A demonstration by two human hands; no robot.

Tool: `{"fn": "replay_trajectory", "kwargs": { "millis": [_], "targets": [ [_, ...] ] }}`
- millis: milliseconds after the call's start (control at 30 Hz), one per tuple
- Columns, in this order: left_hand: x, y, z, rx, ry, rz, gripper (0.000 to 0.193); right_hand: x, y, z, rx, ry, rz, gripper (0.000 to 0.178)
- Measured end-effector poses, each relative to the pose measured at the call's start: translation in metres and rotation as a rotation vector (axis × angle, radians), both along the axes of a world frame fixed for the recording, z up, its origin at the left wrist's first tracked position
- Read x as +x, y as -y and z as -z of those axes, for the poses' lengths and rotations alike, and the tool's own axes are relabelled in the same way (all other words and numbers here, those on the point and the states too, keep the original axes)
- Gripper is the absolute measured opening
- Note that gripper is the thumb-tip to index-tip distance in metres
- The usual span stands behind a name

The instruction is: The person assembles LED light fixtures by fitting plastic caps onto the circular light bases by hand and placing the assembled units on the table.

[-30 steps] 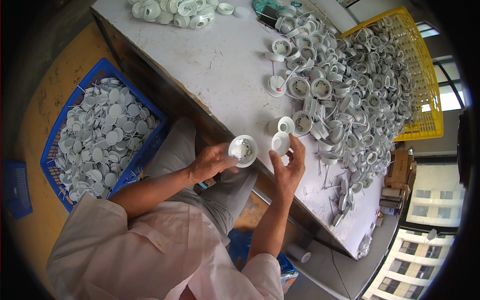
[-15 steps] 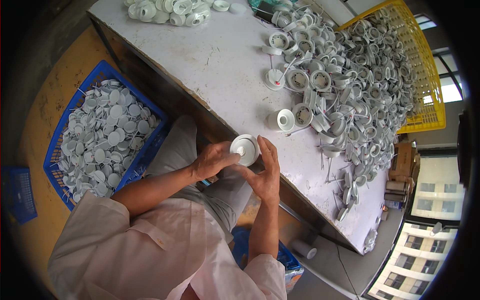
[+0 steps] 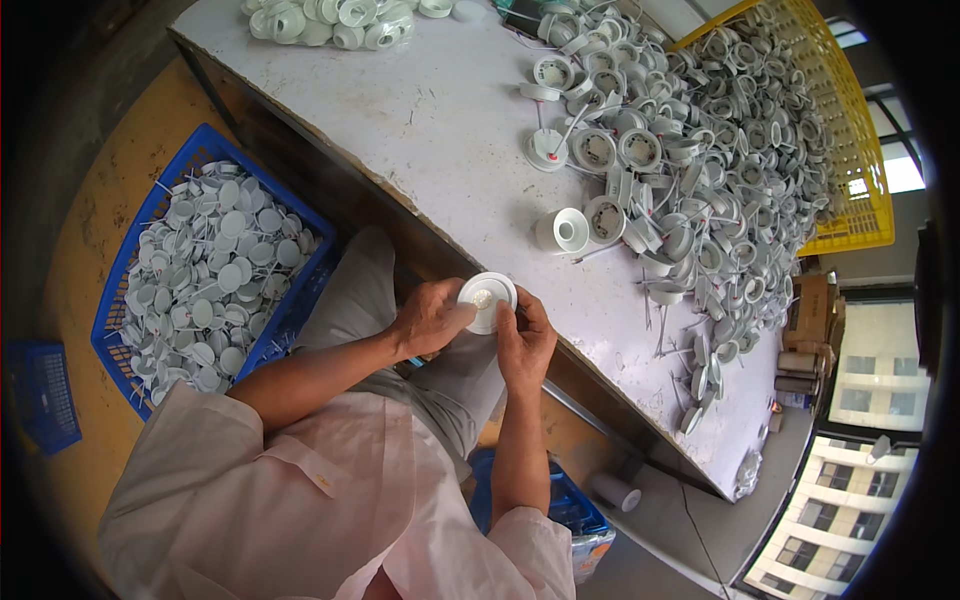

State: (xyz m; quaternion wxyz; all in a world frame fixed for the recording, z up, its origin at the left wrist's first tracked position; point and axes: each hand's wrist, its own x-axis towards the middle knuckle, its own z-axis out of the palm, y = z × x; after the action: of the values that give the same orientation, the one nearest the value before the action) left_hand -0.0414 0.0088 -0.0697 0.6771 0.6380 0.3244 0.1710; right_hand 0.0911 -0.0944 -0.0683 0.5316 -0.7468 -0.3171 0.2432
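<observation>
Above my lap, at the table's edge, both hands hold a round white lamp housing point(image 3: 490, 284). Its open face is tilted up, and a pale, yellowish dotted disc shows inside. My left hand point(image 3: 430, 318) is closed on its left side, with the thumb at the near rim. On the right, my right hand point(image 3: 526, 343) grips it with the thumb over the rim and the fingers curled behind, partly hidden. A white cup-shaped housing point(image 3: 563, 231) lies on the table to the right, beside several white round lamp parts point(image 3: 640, 150) with wires.
A blue crate point(image 3: 108, 300) full of white discs with stems stands at my left. The white table point(image 3: 440, 130) carries a large heap of lamp parts and a bag of white housings point(image 3: 335, 22). Behind the heap a yellow basket point(image 3: 860, 225) is tipped over.
My right hand's raised fingers have curled round the housing, and its thumb has come onto the rim. The housing has turned slightly, showing more of its inside. My left hand keeps its hold.
</observation>
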Motion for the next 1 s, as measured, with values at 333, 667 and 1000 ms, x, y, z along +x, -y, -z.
{"fn": "replay_trajectory", "kwargs": {
  "millis": [333, 667, 1000],
  "targets": [
    [0.010, 0.004, 0.023, -0.070, 0.055, -0.048, 0.030, -0.003, 0.001, 0.005, 0.007, 0.029, 0.070, 0.024],
    [0.013, 0.005, 0.031, -0.120, 0.133, -0.025, 0.033, -0.003, 0.004, 0.011, 0.098, 0.162, 0.080, 0.021],
    [0.023, 0.002, 0.031, -0.341, 0.229, 0.183, 0.037, 0.025, 0.025, -0.005, 0.131, 0.170, -0.024, 0.054]
  ]
}}
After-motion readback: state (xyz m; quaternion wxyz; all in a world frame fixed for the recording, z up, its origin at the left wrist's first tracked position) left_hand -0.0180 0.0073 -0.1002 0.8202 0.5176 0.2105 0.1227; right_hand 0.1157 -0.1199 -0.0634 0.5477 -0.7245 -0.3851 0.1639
